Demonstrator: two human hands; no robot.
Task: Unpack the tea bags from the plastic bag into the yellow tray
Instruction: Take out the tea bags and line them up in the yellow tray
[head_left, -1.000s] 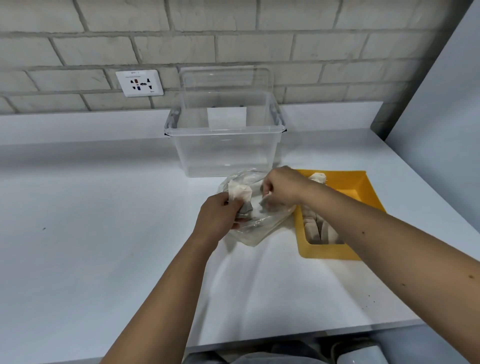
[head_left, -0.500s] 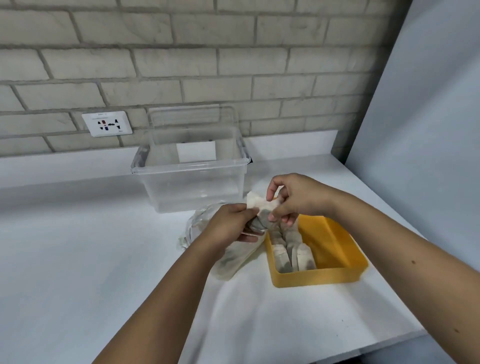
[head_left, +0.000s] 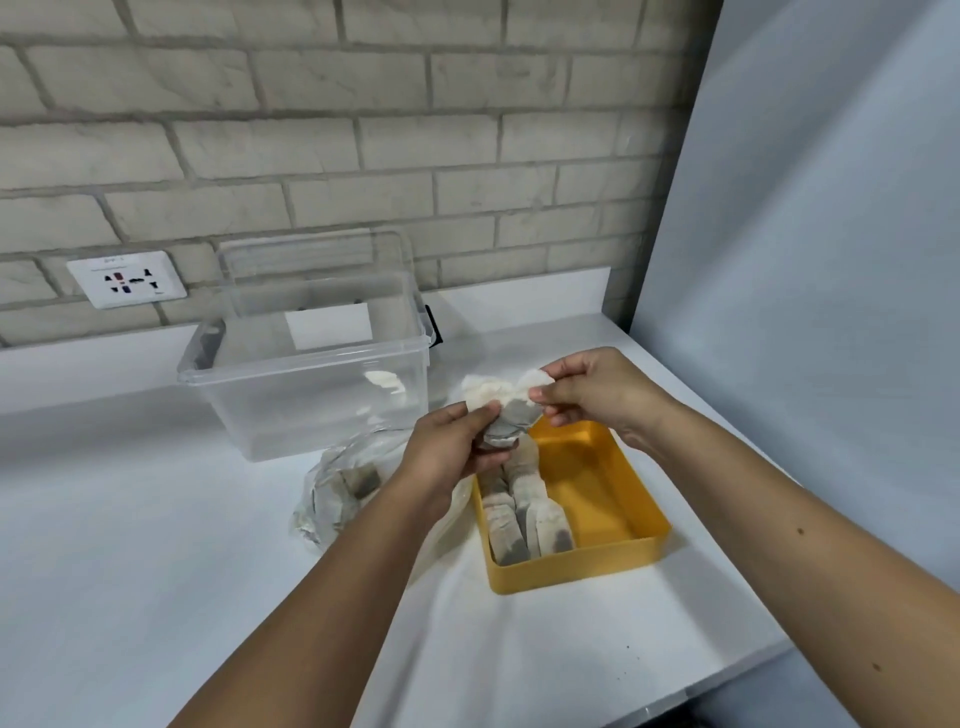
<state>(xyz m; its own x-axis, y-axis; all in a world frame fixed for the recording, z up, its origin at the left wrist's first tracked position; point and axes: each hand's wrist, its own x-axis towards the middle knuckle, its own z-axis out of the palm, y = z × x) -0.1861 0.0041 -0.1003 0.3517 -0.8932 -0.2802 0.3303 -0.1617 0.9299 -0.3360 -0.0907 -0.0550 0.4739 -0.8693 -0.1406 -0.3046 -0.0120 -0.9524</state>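
Your left hand (head_left: 452, 457) and right hand (head_left: 597, 395) pinch 1 tea-bag clump (head_left: 509, 423) over yellow tray (head_left: 571, 571) at its 12 o'clock end | tray holds 3+ tea bags (head_left: 550, 530) | 1 plastic bag (head_left: 332, 499) at 9 o'clock.

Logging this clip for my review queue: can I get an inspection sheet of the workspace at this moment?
Surface: white tabletop, a few dark specks near its front edge.
Job's things: rectangular yellow plastic tray holding several paper tea bags along its left side; crumpled clear plastic bag beside it, more tea bags inside.
Clutter: open clear plastic storage box behind the bag.
Grippers: left hand and right hand both hold a bunch of tea bags above the tray's far end.
Cables: nothing seen.
Surroundings: pale brick wall, white wall socket, grey panel at right.
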